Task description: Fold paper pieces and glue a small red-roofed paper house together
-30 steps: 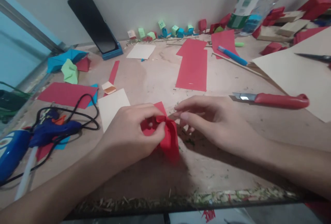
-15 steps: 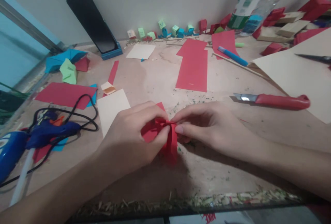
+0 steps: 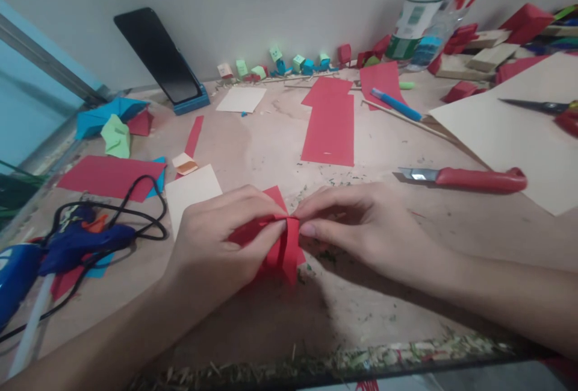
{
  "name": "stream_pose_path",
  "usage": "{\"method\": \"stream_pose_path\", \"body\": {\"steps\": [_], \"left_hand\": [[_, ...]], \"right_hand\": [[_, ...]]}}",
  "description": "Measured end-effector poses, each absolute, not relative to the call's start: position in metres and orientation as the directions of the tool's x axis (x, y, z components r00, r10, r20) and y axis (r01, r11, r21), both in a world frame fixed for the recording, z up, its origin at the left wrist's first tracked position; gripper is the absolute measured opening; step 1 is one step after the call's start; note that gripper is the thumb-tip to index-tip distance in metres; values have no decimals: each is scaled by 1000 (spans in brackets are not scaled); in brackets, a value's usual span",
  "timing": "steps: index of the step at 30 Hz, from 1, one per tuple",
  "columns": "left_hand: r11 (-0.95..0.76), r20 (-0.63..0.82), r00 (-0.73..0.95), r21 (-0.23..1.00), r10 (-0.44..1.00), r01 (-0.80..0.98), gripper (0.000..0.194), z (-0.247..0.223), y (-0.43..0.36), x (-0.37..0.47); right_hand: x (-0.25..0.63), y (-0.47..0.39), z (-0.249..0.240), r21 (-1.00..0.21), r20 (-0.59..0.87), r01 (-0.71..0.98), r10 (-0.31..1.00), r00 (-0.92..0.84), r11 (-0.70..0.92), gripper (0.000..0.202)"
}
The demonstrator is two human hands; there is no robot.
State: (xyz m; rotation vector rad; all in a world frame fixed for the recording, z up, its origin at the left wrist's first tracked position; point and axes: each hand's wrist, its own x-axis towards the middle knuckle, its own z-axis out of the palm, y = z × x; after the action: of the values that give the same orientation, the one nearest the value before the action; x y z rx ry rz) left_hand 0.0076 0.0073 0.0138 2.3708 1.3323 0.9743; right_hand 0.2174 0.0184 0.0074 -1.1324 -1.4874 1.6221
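A folded piece of red paper [image 3: 291, 249] is held between both hands just above the table, near its front edge. My left hand [image 3: 226, 234] pinches it from the left, thumb in front and fingers behind. My right hand [image 3: 356, 222] pinches its right edge between thumb and index finger. A strip of the paper hangs down below the fingertips; part of it is hidden behind my left fingers. More red paper shows behind and under the held piece, and I cannot tell whether it is joined.
A red-handled knife [image 3: 478, 179] lies right of my hands, blade pointing left. Scissors [image 3: 537, 105] rest on cream paper [image 3: 510, 138]. At left is a blue glue gun [image 3: 90, 240] with a looping black cord. A phone [image 3: 158, 56] leans in a stand; small paper cubes [image 3: 298, 64] line the wall.
The red paper and both hands have shifted slightly left, and the hanging strip looks straighter. The whole view has also moved a little, showing more of the scissors.
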Motion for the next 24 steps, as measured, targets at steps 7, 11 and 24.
{"method": "stream_pose_path", "body": {"steps": [7,11,24], "left_hand": [[-550,410,381,475,829,687,15,13,5,9],[-557,404,389,510,828,656,15,14,4,10],[-632,436,457,522,775,574,18,11,5,9]], "right_hand": [[217,19,7,-987,-138,135,890,-434,-88,5],[218,19,9,-989,-90,147,886,-455,-25,7],[219,19,12,-979,-142,198,866,-480,-50,10]]}}
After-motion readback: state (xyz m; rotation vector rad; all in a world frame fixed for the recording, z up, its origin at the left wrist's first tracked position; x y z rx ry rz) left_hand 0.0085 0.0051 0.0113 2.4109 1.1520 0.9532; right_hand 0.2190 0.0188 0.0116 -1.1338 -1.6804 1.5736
